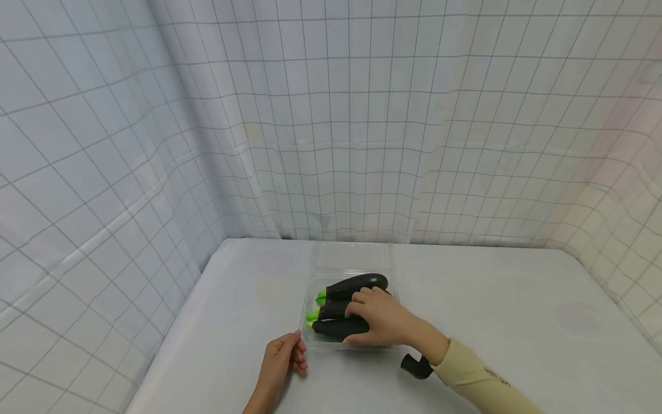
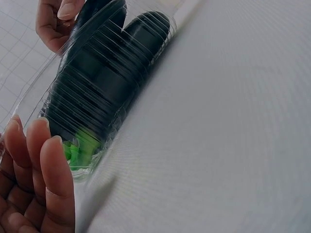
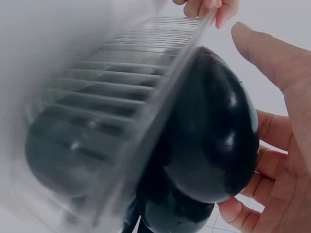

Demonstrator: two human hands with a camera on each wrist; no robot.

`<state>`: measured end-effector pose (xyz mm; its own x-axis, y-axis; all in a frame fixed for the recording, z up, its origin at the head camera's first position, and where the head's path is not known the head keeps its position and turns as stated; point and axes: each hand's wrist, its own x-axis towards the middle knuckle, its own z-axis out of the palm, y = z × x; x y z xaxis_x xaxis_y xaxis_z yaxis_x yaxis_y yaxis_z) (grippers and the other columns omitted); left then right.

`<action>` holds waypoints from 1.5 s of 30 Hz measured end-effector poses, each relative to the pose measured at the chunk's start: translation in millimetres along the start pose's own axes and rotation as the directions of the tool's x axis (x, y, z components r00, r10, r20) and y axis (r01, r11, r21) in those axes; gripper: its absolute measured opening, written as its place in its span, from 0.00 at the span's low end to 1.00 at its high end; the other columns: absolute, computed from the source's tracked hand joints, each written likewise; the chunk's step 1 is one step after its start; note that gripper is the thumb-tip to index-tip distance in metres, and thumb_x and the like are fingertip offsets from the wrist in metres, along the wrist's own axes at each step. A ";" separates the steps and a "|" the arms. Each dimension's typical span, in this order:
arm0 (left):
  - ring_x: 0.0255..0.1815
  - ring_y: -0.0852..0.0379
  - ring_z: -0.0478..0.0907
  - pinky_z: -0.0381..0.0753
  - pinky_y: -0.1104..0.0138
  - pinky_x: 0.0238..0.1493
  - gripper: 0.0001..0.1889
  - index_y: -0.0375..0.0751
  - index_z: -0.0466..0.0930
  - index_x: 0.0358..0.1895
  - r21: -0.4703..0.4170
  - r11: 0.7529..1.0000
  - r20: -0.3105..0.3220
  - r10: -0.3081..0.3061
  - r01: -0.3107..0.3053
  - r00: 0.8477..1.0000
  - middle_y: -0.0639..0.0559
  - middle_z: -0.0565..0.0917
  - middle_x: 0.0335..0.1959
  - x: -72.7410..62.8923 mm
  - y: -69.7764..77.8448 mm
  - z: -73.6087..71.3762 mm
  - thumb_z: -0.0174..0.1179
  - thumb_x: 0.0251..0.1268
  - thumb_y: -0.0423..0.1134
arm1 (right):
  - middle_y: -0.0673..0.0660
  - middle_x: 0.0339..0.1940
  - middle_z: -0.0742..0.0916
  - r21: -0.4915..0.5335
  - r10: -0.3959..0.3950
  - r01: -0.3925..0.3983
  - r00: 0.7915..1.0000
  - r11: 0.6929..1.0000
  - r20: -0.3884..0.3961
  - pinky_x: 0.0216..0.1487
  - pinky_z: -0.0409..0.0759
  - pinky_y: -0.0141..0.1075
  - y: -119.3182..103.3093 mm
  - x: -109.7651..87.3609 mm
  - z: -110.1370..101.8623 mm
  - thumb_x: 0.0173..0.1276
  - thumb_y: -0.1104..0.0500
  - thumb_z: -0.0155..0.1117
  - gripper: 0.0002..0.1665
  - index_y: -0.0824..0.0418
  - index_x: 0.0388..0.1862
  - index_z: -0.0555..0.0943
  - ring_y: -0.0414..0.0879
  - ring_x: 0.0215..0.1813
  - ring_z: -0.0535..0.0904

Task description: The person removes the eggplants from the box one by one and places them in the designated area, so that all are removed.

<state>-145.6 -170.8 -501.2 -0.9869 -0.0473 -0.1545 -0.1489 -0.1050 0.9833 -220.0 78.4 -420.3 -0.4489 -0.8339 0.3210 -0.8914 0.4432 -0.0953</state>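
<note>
Fingers loose, your right hand (image 1: 383, 317) seemingly settles long, glossy black eggplants (image 1: 337, 328) in a clear plastic tray (image 1: 333, 346); left hand (image 1: 283, 355) pinches its seven-o'clock corner. Probably lift next.

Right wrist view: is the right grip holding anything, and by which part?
The right grip curves over an eggplant near its thick, rounded end, but the thumb appears apart from it, so whether it is actually held cannot be told.

White table (image 1: 491, 310) holding container (image 1: 327, 344) (clear plastic)
</note>
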 end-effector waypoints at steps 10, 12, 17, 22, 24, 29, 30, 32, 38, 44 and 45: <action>0.13 0.59 0.75 0.78 0.68 0.18 0.18 0.33 0.74 0.23 -0.008 1.000 -0.006 0.008 -0.009 1.000 0.51 0.74 0.14 0.1 0.5 0.3 0.50 0.72 0.40 | 0.44 0.35 0.77 -0.066 0.005 -0.005 1.000 0.998 0.000 0.39 0.65 0.33 -2.9 -2.9 3.1 0.60 0.32 0.60 0.26 0.52 0.40 0.82 0.39 0.37 0.69; 0.13 0.58 0.75 0.78 0.68 0.18 0.18 0.33 0.74 0.24 -0.012 1.000 -0.005 0.012 -0.012 1.000 0.50 0.74 0.14 0.4 0.0 0.4 0.50 0.72 0.40 | 0.45 0.34 0.77 -0.079 0.005 -0.005 1.000 0.997 0.001 0.39 0.65 0.33 -3.7 -3.3 3.2 0.60 0.32 0.60 0.27 0.52 0.40 0.82 0.39 0.36 0.69; 0.13 0.58 0.75 0.78 0.69 0.18 0.18 0.33 0.74 0.24 -0.022 1.000 -0.001 0.009 -0.009 1.000 0.50 0.73 0.14 0.6 -0.8 0.5 0.49 0.73 0.39 | 0.45 0.34 0.76 -0.073 0.016 -0.017 1.000 0.997 -0.009 0.40 0.66 0.34 -5.3 -4.1 3.8 0.60 0.32 0.60 0.26 0.53 0.40 0.83 0.40 0.37 0.70; 0.13 0.59 0.75 0.78 0.68 0.18 0.18 0.34 0.74 0.23 -0.033 0.999 0.006 0.008 -0.008 1.000 0.50 0.73 0.14 0.7 -1.5 -0.2 0.49 0.73 0.39 | 0.45 0.36 0.76 -0.043 0.033 -0.033 0.999 0.999 -0.007 0.42 0.67 0.36 -5.1 -6.3 5.9 0.61 0.32 0.59 0.27 0.52 0.41 0.82 0.40 0.39 0.69; 0.13 0.59 0.75 0.78 0.68 0.18 0.18 0.34 0.74 0.23 -0.036 0.999 0.008 0.011 -0.011 1.000 0.50 0.73 0.14 0.7 -1.6 -0.4 0.49 0.73 0.39 | 0.45 0.37 0.76 -0.034 0.032 -0.033 0.999 0.999 -0.008 0.42 0.67 0.36 -4.4 -7.4 6.7 0.61 0.32 0.59 0.27 0.52 0.42 0.82 0.40 0.39 0.69; 0.13 0.59 0.75 0.78 0.68 0.18 0.18 0.34 0.74 0.23 -0.030 0.999 0.007 0.017 -0.017 1.000 0.50 0.74 0.14 0.9 -1.3 -0.7 0.49 0.73 0.39 | 0.45 0.37 0.76 -0.006 0.017 -0.017 0.999 1.000 -0.032 0.42 0.66 0.36 -2.4 -10.2 6.4 0.60 0.34 0.62 0.26 0.53 0.43 0.83 0.40 0.39 0.68; 0.13 0.59 0.75 0.78 0.68 0.18 0.18 0.34 0.74 0.23 -0.028 0.999 0.005 0.018 -0.018 1.000 0.50 0.74 0.14 1.0 -1.1 -0.7 0.49 0.73 0.39 | 0.45 0.37 0.76 -0.002 0.014 -0.014 0.999 1.000 -0.036 0.42 0.65 0.36 -1.9 -10.6 6.3 0.59 0.34 0.63 0.26 0.53 0.43 0.83 0.40 0.39 0.68; 0.13 0.58 0.75 0.78 0.68 0.18 0.18 0.33 0.74 0.23 -0.028 0.999 0.002 0.018 -0.018 1.000 0.50 0.74 0.14 1.1 -0.8 -0.5 0.49 0.73 0.39 | 0.45 0.37 0.76 0.002 0.008 -0.008 0.999 1.000 -0.042 0.42 0.65 0.35 -1.5 -11.1 6.1 0.59 0.35 0.64 0.26 0.54 0.44 0.83 0.39 0.39 0.68; 0.13 0.58 0.75 0.78 0.68 0.18 0.18 0.34 0.74 0.23 -0.030 0.999 -0.001 0.012 -0.012 1.000 0.50 0.74 0.14 1.0 -0.2 0.4 0.49 0.73 0.39 | 0.45 0.37 0.75 0.008 0.005 -0.005 0.999 1.000 -0.038 0.42 0.65 0.35 -0.9 -12.1 5.8 0.59 0.36 0.65 0.26 0.54 0.44 0.82 0.39 0.38 0.68; 0.13 0.58 0.75 0.78 0.68 0.17 0.18 0.33 0.74 0.23 -0.029 1.000 0.000 0.010 -0.010 1.000 0.49 0.73 0.14 1.3 -1.0 0.3 0.49 0.73 0.39 | 0.45 0.36 0.73 0.014 0.003 -0.002 1.000 1.000 -0.026 0.41 0.64 0.34 0.3 -12.4 4.9 0.58 0.36 0.66 0.26 0.54 0.43 0.81 0.39 0.36 0.65; 0.13 0.58 0.75 0.78 0.68 0.17 0.18 0.33 0.74 0.23 -0.028 1.000 -0.001 0.009 -0.009 1.000 0.49 0.73 0.14 1.4 -1.1 0.2 0.49 0.73 0.39 | 0.45 0.35 0.73 0.014 0.001 0.000 1.000 1.000 -0.027 0.40 0.64 0.34 0.6 -12.3 4.8 0.58 0.36 0.66 0.25 0.54 0.42 0.81 0.39 0.36 0.64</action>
<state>-146.9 -170.6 -502.5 -0.9881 -0.0494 -0.1456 -0.1380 -0.1327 0.9815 -215.3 87.3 -428.8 -0.4476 -0.8244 0.3464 -0.8920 0.4388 -0.1081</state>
